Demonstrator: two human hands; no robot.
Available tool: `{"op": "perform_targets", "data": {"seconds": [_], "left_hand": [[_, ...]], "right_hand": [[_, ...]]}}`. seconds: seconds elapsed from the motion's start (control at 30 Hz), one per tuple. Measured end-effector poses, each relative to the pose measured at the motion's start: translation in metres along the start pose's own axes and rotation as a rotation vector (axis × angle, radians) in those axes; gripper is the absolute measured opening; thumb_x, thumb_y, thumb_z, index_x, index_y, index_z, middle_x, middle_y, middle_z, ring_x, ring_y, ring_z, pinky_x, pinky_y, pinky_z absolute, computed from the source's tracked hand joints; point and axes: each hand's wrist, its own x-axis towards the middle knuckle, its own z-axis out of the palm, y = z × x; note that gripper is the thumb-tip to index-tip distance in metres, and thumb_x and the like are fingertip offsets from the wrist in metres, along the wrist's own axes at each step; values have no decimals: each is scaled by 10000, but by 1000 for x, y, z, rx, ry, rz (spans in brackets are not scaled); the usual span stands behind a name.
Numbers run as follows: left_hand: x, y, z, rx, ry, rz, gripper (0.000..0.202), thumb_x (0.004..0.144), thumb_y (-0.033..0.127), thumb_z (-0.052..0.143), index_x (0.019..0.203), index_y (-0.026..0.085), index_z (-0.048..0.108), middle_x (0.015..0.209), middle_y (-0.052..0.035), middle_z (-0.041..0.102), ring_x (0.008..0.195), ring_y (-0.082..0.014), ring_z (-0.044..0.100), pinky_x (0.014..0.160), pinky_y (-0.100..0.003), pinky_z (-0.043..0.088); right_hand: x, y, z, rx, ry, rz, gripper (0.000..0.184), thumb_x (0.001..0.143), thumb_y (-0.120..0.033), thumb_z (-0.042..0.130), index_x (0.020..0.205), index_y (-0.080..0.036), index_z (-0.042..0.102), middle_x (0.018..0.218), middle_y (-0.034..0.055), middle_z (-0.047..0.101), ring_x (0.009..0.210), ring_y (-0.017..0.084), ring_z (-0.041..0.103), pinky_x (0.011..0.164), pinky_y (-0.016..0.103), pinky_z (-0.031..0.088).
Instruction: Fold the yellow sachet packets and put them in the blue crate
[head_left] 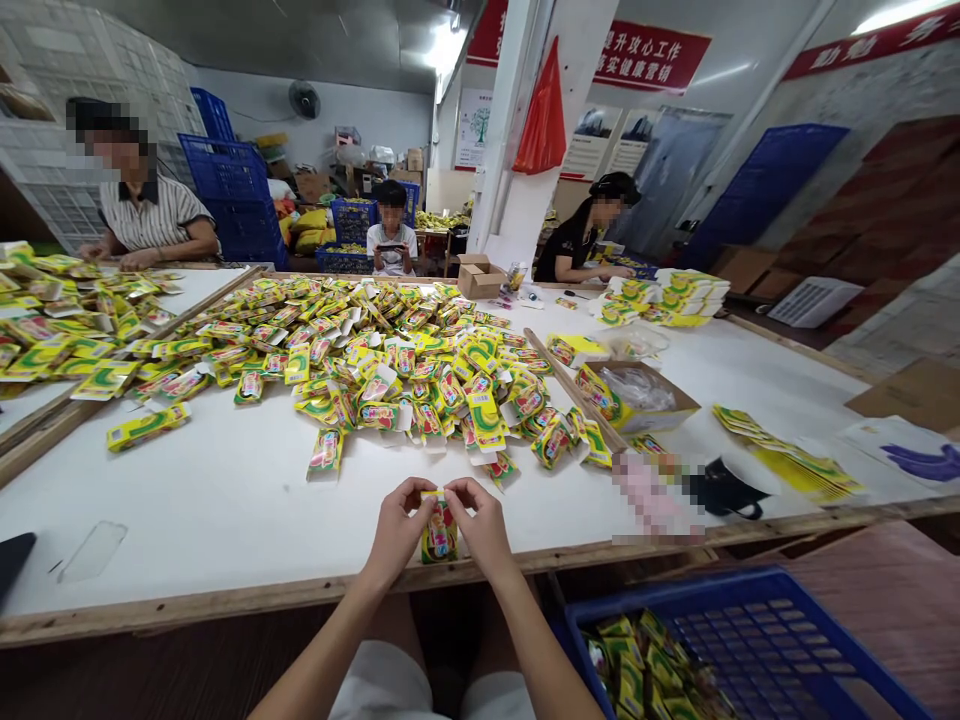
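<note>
Close to the table's front edge, a small yellow-and-green candy box (439, 535) with a red fruit print stands between my hands. My left hand (403, 520) pinches its upper left corner with thumb and forefinger. At the upper right corner, my right hand (478, 515) grips it in the same way. The box's top edge lies between the fingertips, and whether its flap is closed I cannot tell. Just beyond my hands spreads a large heap of similar small boxes (390, 370), many with white end flaps standing up.
A blue crate (750, 640) with several boxes in it stands below the table at right. A wooden strip (574, 390) borders the heap, beside an open carton (645, 400) of clear plastic. Flat yellow cartons (787, 455) lie farther right. People sit around the table's far side.
</note>
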Motion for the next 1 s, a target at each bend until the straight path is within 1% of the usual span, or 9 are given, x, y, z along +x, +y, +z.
{"op": "perform_targets", "data": {"seconds": [0.13,0.3,0.43,0.53,0.6,0.7,0.8,0.9,1.0], "left_hand": [[2,-4,1,-32,18,-12,198,786,344,626,830,153,658,713,-13,650,662,-147,577,637,-249,463],[-10,-5,-5,-5,-66,55,230,816,376,611,885,176,700,874,-56,685,845,-196,626,759,-297,499],[-9,1,-8,60,-123,138,235,862,366,554,901,193,708,946,-76,670,925,-208,623,805,-324,504],[10,-1,-9,151,-76,159,220,862,331,540,1003,212,661,1017,-75,656,898,-194,628,784,-331,509],[30,-10,-8,217,-5,86,276,831,308,561,1084,213,615,1030,-79,642,810,-178,632,742,-336,517],[59,-28,-1,268,40,-1,333,758,271,617,1080,189,633,1077,-98,613,770,-167,631,776,-360,518],[76,-39,9,250,39,7,351,695,266,672,1033,168,671,1068,-104,624,826,-195,639,815,-374,512],[75,-35,10,251,73,28,398,709,290,669,1086,165,651,1060,-112,645,947,-245,623,837,-394,498],[61,-16,-7,315,133,129,349,787,330,609,1107,195,638,1142,-109,633,1077,-261,571,882,-397,471]], "right_hand": [[2,1,-3,23,-15,7,258,828,-433,592,793,-182,637,712,28,655,648,172,608,618,275,515],[-8,7,-3,99,-79,10,238,826,-419,614,808,-184,654,766,34,678,726,186,643,680,288,529],[-16,4,-10,87,-26,-20,213,834,-394,602,826,-190,664,814,55,692,788,211,655,730,317,534],[-31,-6,-52,-96,132,-42,246,850,-416,560,836,-199,675,856,70,695,819,222,646,751,323,524],[-46,-12,-99,-278,245,-8,279,834,-459,560,829,-207,682,846,68,694,779,221,644,713,316,522],[-71,-14,-170,-548,351,-4,358,753,-563,598,774,-221,703,858,71,697,802,245,651,745,335,518],[-93,-7,-204,-645,399,22,418,738,-618,575,775,-225,715,885,77,701,825,255,662,748,329,526],[-102,1,-192,-585,399,72,428,772,-606,544,811,-213,709,875,75,710,804,237,669,728,297,535],[-94,3,-155,-474,355,76,391,797,-561,555,832,-199,698,866,74,711,793,225,664,725,280,534]]}}
